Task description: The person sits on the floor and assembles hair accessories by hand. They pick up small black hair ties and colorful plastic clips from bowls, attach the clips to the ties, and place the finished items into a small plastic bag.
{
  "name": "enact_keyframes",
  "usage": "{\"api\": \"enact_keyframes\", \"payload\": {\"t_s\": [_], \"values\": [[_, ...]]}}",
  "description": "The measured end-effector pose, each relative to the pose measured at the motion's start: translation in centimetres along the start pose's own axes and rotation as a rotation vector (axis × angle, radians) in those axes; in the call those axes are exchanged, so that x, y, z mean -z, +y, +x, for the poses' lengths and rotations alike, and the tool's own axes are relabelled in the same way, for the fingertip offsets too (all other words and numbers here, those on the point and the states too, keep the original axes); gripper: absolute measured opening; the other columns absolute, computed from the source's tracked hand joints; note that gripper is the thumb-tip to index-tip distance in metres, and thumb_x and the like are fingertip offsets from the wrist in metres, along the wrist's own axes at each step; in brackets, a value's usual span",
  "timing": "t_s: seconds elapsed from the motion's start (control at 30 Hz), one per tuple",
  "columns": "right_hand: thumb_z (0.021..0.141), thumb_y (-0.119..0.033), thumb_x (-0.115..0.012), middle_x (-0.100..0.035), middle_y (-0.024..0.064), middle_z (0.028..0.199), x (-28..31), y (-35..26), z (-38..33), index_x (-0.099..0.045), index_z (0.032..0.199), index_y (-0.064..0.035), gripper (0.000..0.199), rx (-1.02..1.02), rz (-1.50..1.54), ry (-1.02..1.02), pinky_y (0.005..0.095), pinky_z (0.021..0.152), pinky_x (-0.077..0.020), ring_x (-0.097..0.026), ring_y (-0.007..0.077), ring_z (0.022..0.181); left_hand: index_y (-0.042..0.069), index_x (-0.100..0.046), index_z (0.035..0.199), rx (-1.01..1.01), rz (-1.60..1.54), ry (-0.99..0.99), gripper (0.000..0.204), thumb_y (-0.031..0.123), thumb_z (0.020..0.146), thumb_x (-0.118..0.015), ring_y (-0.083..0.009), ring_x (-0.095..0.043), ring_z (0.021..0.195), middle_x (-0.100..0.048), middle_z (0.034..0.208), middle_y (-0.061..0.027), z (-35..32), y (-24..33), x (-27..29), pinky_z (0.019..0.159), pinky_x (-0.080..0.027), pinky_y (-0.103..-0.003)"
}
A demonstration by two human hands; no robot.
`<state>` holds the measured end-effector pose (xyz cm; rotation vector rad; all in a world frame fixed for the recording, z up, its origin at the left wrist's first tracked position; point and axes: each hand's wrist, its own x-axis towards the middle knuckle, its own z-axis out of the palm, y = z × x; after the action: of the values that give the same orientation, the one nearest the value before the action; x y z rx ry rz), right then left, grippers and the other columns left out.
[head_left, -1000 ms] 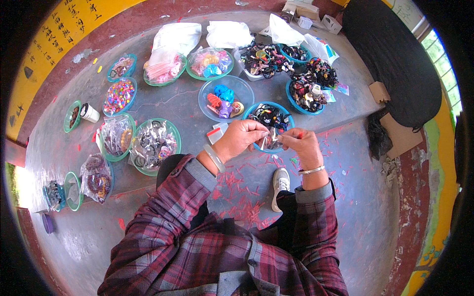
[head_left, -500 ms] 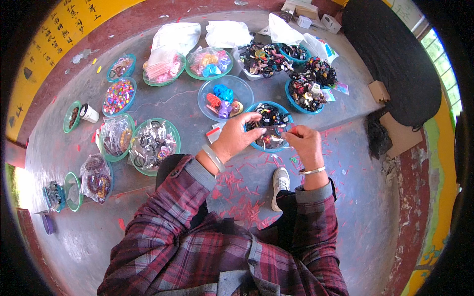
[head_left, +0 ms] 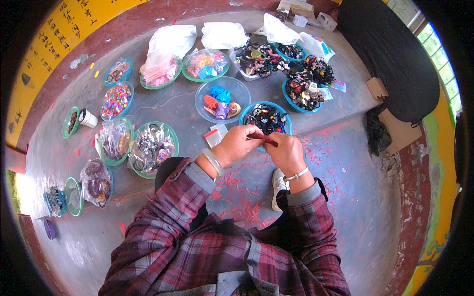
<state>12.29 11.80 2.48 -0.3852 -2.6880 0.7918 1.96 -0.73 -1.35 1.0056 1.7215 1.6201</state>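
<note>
Between the two hands, a small red strip (head_left: 262,138) is being pinched: the left hand (head_left: 240,144) and right hand (head_left: 285,153) are both closing their fingertips on it, touching each other. Just beyond them, a blue-rimmed bowl of dark hair ties (head_left: 266,118) is sitting on the grey floor (head_left: 345,163), where red scraps (head_left: 242,197) are lying toward the person, with open floor to the right.
</note>
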Motion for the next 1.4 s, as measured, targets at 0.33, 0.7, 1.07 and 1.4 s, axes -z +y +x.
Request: {"api": "enact_keyframes", "payload": {"t_s": [0.33, 0.7, 1.07, 1.4], "values": [[0.068, -0.011, -0.059, -0.059, 0.0084, 0.067, -1.3, 0.0, 0.2, -0.057, 0.067, -0.0067, 0.005, 0.270, -0.123, 0.070, 0.0390, 0.065, -0.0403, -0.057, 0.0271, 0.069, 0.000, -0.060, 0.083, -0.041, 0.243, 0.181, 0.015, -0.005, 0.070, -0.055, -0.0162, -0.061, 0.078, -0.062, 0.079, -0.0089, 0.2, -1.8, -0.7, 0.069, -0.048, -0.027], [0.071, -0.013, -0.060, -0.061, 0.0090, 0.070, -0.7, -0.1, 2.2, -0.061, 0.071, -0.0065, 0.007, 0.341, -0.025, 0.180, 0.0374, 0.064, -0.0418, -0.057, 0.0276, 0.068, 0.003, -0.062, 0.078, -0.190, 0.436, 0.374, 0.008, 0.006, 0.072, -0.059, -0.0288, -0.059, 0.072, -0.062, 0.076, -0.0141, 0.1, -0.9, -0.3, 0.062, -0.046, -0.036], [0.075, -0.015, -0.059, -0.065, 0.0107, 0.074, -2.3, 10.9, 6.9, -0.066, 0.083, -0.0045, 0.015, -0.300, 0.219, 0.176, 0.0311, 0.064, -0.0473, -0.063, 0.0216, 0.069, -0.001, -0.061, 0.097, 0.132, -0.284, 0.473, 0.021, 0.016, 0.084, -0.057, -0.0087, -0.058, 0.074, -0.062, 0.085, -0.0042, 0.6, 1.4, 5.4, 0.067, -0.047, -0.022], [0.071, -0.021, -0.058, -0.062, 0.0152, 0.092, -11.9, 15.4, 11.2, -0.063, 0.093, -0.0121, 0.024, -0.260, -0.156, -0.062, 0.0421, 0.075, -0.0469, -0.059, 0.0322, 0.087, 0.000, -0.062, 0.095, 0.152, -0.441, 0.493, 0.019, 0.015, 0.085, -0.056, -0.0123, -0.059, 0.079, -0.062, 0.086, -0.0057, 0.3, 1.3, 4.5, 0.072, -0.048, -0.025]]}}
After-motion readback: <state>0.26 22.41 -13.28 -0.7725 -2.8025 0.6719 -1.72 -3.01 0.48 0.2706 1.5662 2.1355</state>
